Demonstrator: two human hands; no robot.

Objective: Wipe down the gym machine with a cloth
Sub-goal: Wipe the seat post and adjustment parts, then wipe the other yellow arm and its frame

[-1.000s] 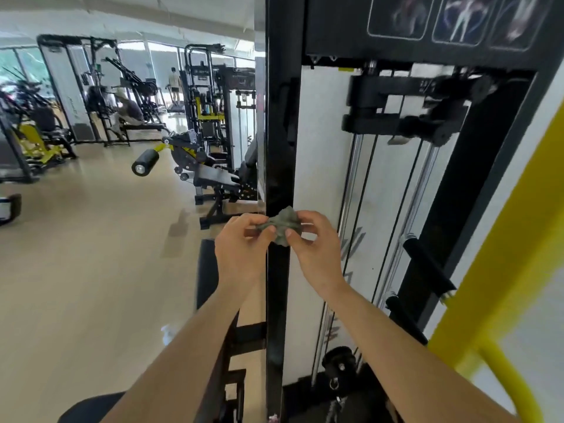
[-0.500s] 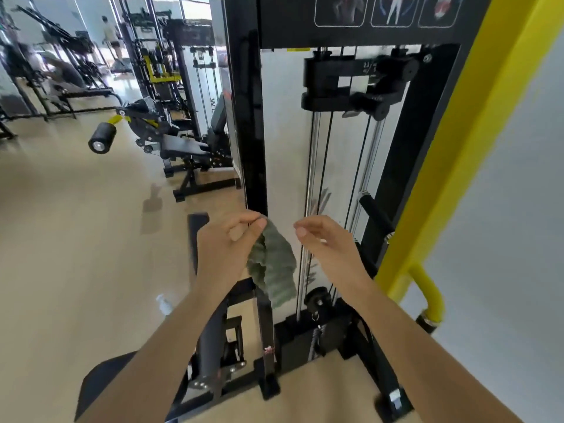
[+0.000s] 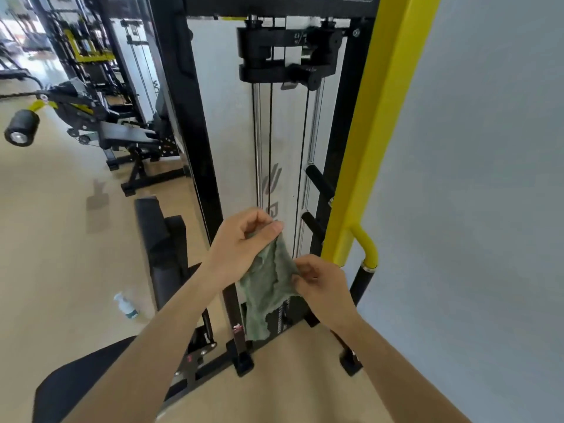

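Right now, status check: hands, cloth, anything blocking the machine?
Left hand pinches cloth at top, right hand grips its side. Cloth hangs loose before the machine. Nothing in the way; spray bottle on floor, left.

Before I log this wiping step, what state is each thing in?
cloth: unfolded, hanging between both hands.
left hand: pinches the cloth's top.
right hand: pinches the cloth's side edge.
spray bottle: standing on the floor, untouched.
pulley carriage: high on its guide rods.
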